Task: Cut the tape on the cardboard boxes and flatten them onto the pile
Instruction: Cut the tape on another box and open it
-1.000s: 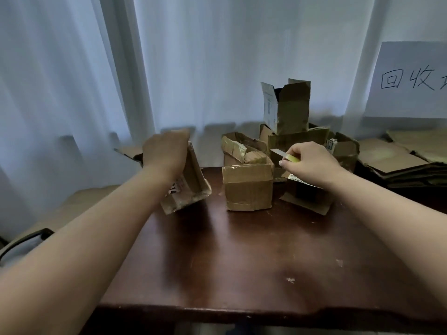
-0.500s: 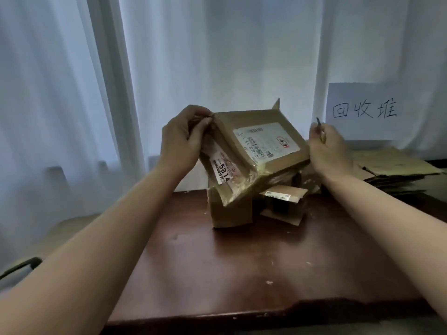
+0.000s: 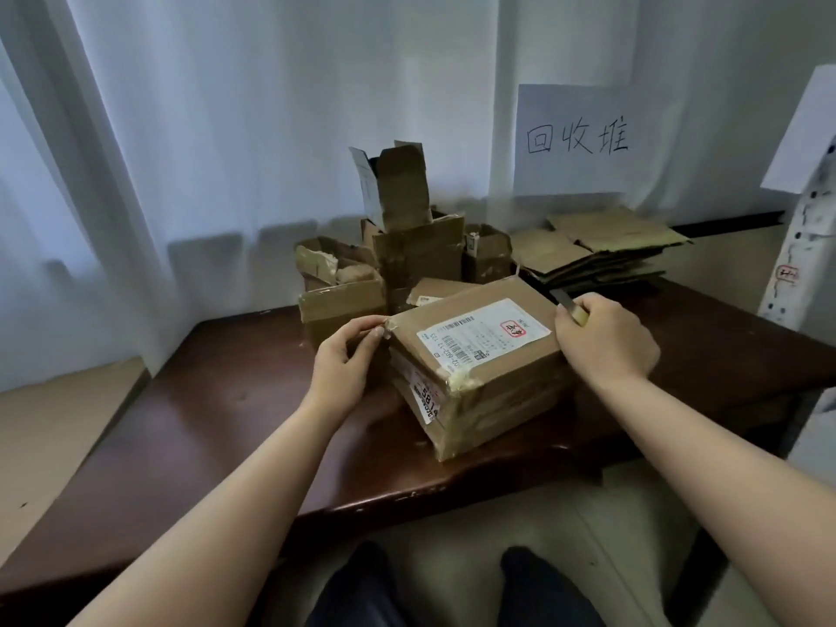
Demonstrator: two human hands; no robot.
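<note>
Hands: left (image 3: 346, 359) pinches one taped box (image 3: 479, 355), right (image 3: 604, 341) grips one cutter (image 3: 567, 303).

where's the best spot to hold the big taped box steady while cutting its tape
Probably the box's far left top corner, from the left side, where the left hand already pinches it. The box lies flat on the table with its label up, and the right hand holds the cutter at the right edge, so that keeps fingers away from the blade.
</note>
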